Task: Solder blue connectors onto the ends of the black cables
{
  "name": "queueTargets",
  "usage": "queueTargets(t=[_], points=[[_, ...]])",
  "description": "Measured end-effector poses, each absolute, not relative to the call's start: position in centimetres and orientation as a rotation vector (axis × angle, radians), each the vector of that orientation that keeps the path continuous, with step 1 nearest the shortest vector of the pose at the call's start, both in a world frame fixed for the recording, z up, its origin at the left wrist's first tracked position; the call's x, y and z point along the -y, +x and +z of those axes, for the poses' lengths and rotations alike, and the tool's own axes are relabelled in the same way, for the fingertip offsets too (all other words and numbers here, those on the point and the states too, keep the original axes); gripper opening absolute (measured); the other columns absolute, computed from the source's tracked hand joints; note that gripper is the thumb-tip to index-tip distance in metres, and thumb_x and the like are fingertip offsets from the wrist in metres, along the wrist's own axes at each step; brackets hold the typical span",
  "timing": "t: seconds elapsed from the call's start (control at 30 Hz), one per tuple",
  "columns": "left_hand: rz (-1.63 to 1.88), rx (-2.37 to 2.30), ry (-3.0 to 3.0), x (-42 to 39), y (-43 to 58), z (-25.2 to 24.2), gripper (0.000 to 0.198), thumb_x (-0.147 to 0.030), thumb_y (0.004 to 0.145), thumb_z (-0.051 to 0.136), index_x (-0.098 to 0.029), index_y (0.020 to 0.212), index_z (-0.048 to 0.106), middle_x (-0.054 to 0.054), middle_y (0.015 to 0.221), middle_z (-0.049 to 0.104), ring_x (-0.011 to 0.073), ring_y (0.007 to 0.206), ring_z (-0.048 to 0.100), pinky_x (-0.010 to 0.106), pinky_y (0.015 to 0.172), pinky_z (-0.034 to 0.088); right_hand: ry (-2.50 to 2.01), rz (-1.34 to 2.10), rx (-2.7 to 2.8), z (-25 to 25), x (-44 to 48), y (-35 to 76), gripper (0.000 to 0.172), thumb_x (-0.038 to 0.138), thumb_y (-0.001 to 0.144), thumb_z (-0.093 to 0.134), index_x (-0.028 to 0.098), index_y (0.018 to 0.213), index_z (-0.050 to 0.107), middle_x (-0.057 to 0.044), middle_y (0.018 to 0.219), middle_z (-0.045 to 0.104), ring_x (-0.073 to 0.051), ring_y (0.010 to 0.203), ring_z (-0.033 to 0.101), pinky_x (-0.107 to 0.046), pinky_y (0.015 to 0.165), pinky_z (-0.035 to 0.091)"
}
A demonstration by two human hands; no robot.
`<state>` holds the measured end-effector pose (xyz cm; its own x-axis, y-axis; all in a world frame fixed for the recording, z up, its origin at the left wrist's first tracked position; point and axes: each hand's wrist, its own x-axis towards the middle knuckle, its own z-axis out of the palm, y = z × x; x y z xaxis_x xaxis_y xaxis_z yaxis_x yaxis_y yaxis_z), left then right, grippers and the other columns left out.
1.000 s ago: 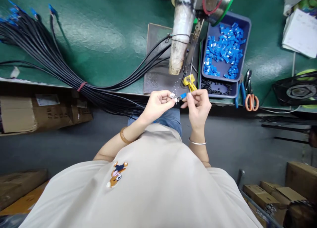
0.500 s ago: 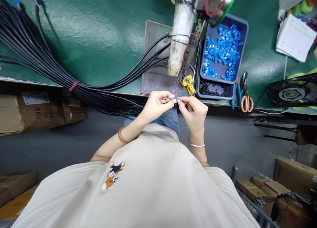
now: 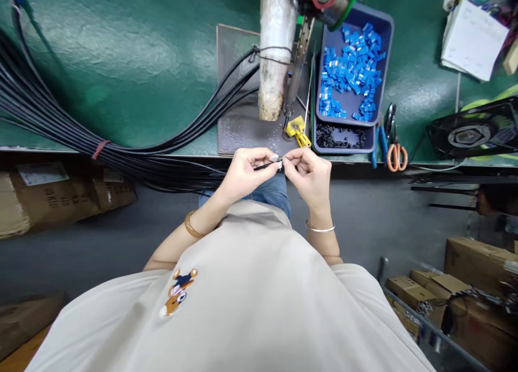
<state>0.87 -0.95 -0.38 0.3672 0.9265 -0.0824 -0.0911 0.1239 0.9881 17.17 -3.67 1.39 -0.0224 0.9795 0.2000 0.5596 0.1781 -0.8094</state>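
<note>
My left hand (image 3: 250, 172) pinches a black cable (image 3: 264, 166) close to its end, just in front of the table edge. White wrapping covers some of its fingertips. Touching the cable's tip, my right hand (image 3: 308, 173) has thumb and forefinger pressed together; what lies between them is too small to make out. A yellow wire stripper (image 3: 298, 130) rests on the bench right behind the hands. White crumbs lie beside it on a dark board (image 3: 238, 124).
A thick bundle of black cables (image 3: 137, 153) runs along the left. A wrapped tube (image 3: 275, 54) hangs above the board. To the right stand a bin of blue connectors (image 3: 326, 113), a bin of small black parts (image 3: 340, 150), blue-handled pliers (image 3: 380, 143), scissors (image 3: 396, 156) and a fan (image 3: 471, 132).
The view has shifted, so the bench appears farther left and slightly higher. A black length of cable now shows between my left fingers. The blue bit beside my right hand is out of sight.
</note>
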Motion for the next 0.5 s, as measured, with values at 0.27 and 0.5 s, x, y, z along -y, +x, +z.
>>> queueTargets(t=[0.27, 0.5], points=[[0.963, -1.054, 1.417, 1.8, 1.1, -0.5, 0.012, -0.023, 0.08, 0.063, -0.013, 0.074, 0.065, 0.0, 0.068, 0.06, 0.009, 0.062, 0.052, 0.019, 0.058, 0.041, -1.473, 0.808, 1.365, 1.4, 3.6, 17.2, 0.018, 0.037, 0.089, 0.061, 0.02, 0.083, 0.064, 0.006, 0.062, 0.058, -0.006, 0.051, 0.052, -0.02, 0.05, 0.04], [1.029, -1.126, 1.688, 1.7, 1.2, -0.3, 0.011, -0.018, 0.081, 0.06, -0.014, 0.071, 0.062, -0.002, 0.063, 0.055, 0.0082, 0.059, 0.046, 0.021, 0.058, 0.036, -1.562, 0.5, 1.679, 2.0, 4.4, 16.8, 0.016, 0.034, 0.086, 0.066, 0.019, 0.081, 0.065, 0.005, 0.062, 0.059, -0.006, 0.05, 0.045, -0.022, 0.055, 0.04]])
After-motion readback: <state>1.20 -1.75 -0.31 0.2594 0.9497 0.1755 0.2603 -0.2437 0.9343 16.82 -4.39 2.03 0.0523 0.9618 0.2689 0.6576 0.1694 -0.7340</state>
